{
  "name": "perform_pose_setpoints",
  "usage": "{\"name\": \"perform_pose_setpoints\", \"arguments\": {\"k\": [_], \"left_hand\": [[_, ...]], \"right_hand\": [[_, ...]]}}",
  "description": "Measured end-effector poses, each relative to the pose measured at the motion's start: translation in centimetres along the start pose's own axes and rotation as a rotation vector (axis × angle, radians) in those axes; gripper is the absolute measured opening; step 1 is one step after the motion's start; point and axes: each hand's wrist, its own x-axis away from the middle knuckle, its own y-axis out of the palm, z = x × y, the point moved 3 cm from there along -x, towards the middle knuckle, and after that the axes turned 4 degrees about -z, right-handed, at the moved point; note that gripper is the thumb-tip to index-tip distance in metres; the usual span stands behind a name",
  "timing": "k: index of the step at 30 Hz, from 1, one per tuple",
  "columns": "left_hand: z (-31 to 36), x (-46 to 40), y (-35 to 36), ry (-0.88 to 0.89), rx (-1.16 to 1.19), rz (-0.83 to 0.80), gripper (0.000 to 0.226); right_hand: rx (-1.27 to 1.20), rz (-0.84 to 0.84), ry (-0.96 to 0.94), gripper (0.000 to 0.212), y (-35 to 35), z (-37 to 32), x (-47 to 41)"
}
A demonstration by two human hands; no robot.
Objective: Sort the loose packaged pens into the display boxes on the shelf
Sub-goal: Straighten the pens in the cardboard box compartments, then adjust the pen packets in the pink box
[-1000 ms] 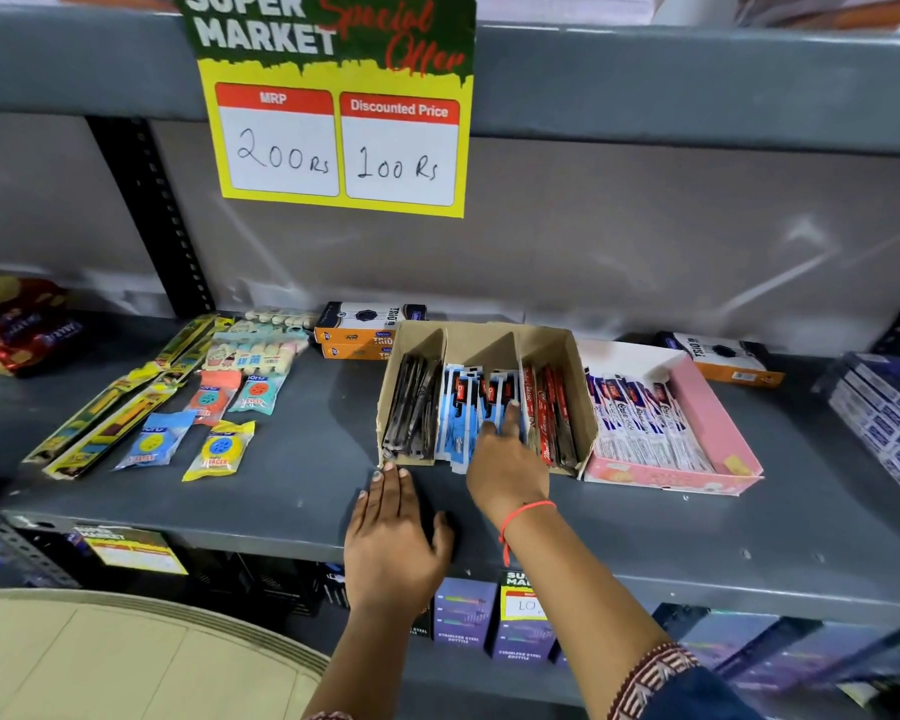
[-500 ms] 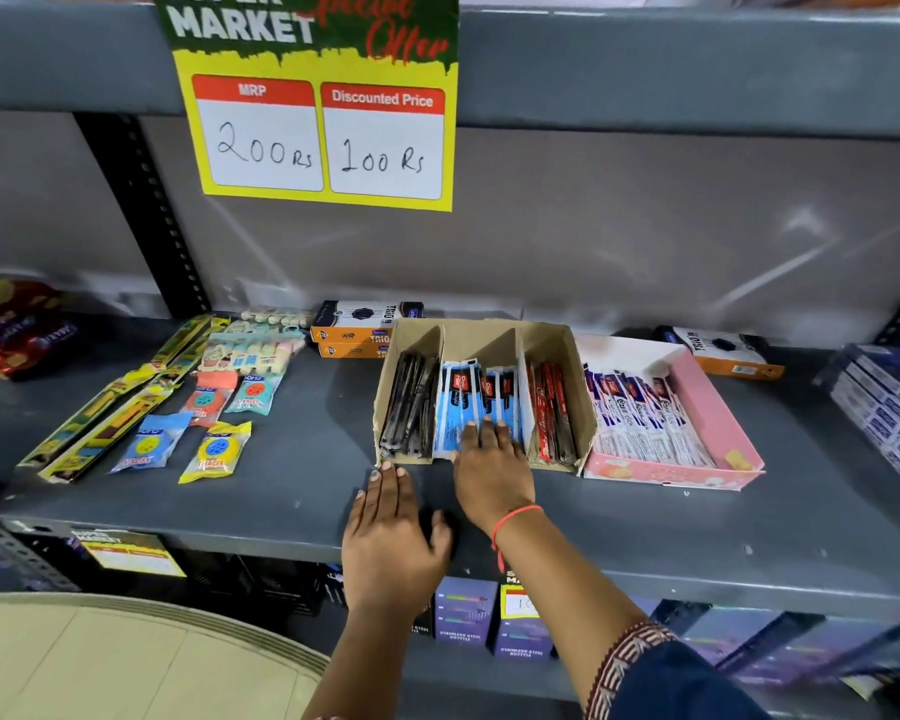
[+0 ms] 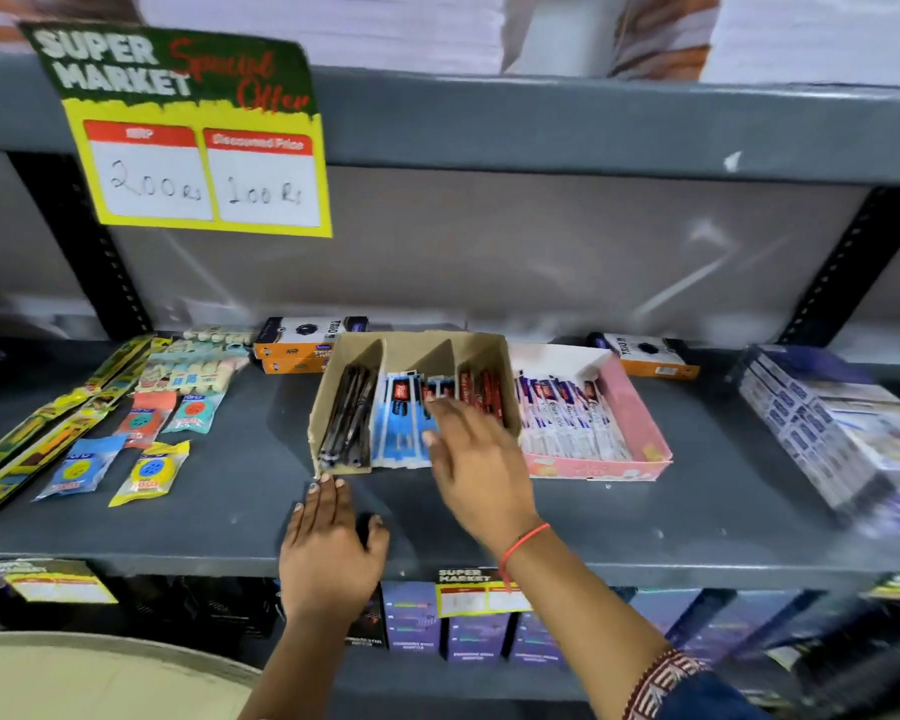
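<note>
A brown cardboard display box with three compartments stands on the grey shelf. It holds black pen packs on the left, blue packs in the middle and red packs on the right. Beside it a pink box holds white-and-purple pen packs. My right hand, fingers spread and empty, hovers over the front of the brown box between its blue and red compartments. My left hand lies flat on the shelf just in front of the box's left corner.
Sachets and long yellow packs lie to the left. Orange-and-black boxes stand behind, another at the back right. Blue-white stacked packs fill the far right. An offer sign hangs from the upper shelf.
My right hand has lifted off the blue packs and shifted right, toward the red compartment. The camera has tilted upward. My left hand stays flat on the shelf.
</note>
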Motion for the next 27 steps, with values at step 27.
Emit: {"name": "perform_pose_setpoints", "arguments": {"k": [27], "left_hand": [[10.4,1.9,3.9,-0.14,-0.04,0.037,0.077]], "right_hand": [[0.014,-0.879,0.43,0.06,0.4,15.4,-1.3]]}}
